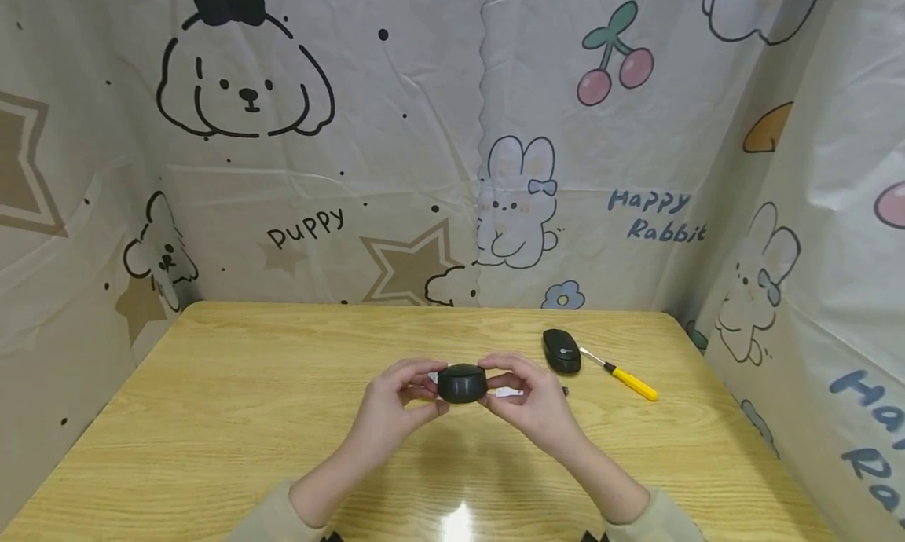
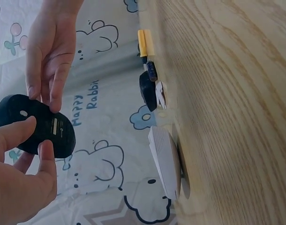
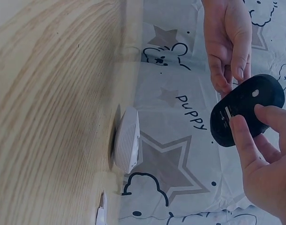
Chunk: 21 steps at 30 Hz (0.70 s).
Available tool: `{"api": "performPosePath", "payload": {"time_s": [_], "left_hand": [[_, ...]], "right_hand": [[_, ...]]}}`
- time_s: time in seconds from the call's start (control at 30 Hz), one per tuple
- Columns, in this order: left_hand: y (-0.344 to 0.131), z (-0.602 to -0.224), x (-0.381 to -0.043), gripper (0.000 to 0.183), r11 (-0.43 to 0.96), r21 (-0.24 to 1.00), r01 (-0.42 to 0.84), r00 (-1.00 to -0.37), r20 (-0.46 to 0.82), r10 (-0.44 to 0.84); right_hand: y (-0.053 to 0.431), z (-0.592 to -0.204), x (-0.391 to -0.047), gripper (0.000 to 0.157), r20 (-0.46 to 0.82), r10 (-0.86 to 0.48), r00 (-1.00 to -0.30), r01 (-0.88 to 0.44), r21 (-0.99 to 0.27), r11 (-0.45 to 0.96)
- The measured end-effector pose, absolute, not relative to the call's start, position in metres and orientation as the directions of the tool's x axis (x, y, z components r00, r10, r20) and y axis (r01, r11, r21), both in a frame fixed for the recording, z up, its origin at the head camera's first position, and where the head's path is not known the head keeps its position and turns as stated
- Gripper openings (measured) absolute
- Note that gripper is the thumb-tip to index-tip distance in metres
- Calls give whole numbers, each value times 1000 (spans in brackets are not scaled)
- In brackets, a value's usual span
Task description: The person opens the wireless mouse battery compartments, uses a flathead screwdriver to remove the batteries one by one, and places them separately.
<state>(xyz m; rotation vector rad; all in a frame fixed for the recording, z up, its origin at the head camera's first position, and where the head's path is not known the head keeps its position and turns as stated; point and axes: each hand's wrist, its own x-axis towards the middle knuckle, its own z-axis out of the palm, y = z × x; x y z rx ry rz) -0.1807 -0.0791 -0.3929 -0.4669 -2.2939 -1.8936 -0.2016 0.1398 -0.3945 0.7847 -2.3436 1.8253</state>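
Observation:
A black computer mouse [image 1: 463, 383] is held up above the table between both hands. My left hand [image 1: 396, 401] pinches its left side, and my right hand [image 1: 526, 397] pinches the right side. The wrist views show its underside, with a pale oval spot and a small label; in the left wrist view the mouse [image 2: 63, 133] is tilted. Fingers of the left hand [image 2: 21, 173] lie against this underside, as do those of the right hand [image 3: 269, 164] in the right wrist view. Behind the hands, a white ribbed object [image 2: 165, 161] stands on the table, mostly hidden in the head view.
A second black mouse [image 1: 562, 351] lies at the back right of the wooden table [image 1: 247, 385]. Beside it is a screwdriver [image 1: 632, 382] with a yellow handle. Near them are a small white piece [image 2: 160, 95] and a small dark piece [image 2: 152, 71]. Printed cloth [image 1: 396, 133] hangs around the table.

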Motion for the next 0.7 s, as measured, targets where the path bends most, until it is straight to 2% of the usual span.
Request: {"api": "performPosePath", "payload": {"time_s": [0.4,0.7], "left_hand": [[-81,-390,-182,31,190,947,259,-962,235,141],[-83,-389,-180,27,271,929,252,-964,217,152]], "right_hand": [[140,-392,-199,33,274,-373,-887,-345,-928,139],[141,-388,-197,29,269,-325,-907,-370,-878,305]]}}
